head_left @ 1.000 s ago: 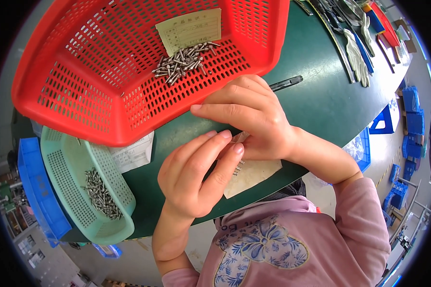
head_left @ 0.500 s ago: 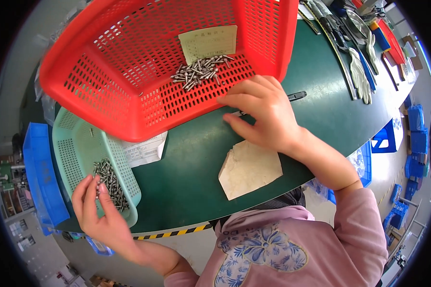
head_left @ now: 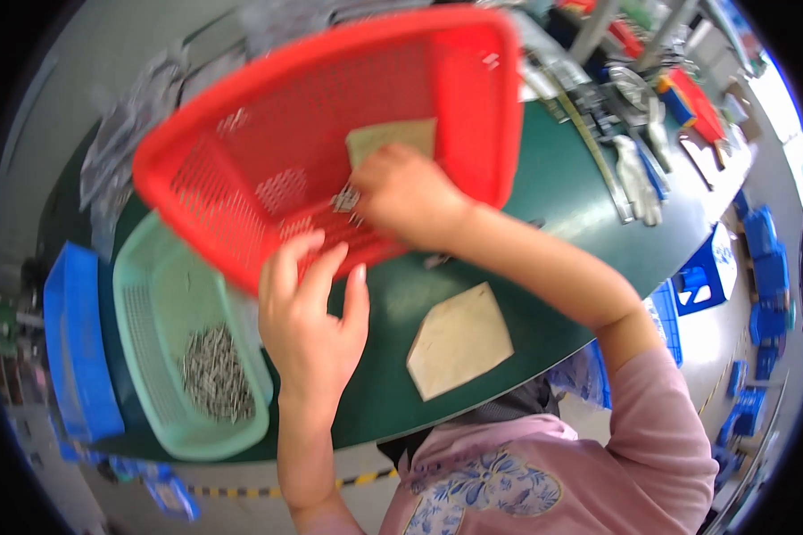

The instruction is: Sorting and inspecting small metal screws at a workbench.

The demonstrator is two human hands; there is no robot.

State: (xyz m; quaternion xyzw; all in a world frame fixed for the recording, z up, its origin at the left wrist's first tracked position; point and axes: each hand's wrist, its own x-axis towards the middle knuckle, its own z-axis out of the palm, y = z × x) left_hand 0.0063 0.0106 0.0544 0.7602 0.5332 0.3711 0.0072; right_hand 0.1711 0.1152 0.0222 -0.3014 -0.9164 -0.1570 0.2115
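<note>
My right hand reaches down into a red perforated plastic basket, over small thin silver metal pins on its floor. Motion smears the hand and its fingers are hidden, so whether it grips a pin cannot be made out. At the basket's near edge my left hand is raised with its fingers apart, holding nothing. A yellowish paper card leans inside the red basket behind my right hand. To the left, a light green basket contains a heap of similar metal pins.
A tan, irregularly cut flat sheet lies on the green tabletop near its front edge. A blue bin stands left of the green basket. White gloves and assorted tools are at the far right.
My left hand has left the green basket and moved right to the red one. My right hand has gone from the red basket's near rim into it, over the pins.
</note>
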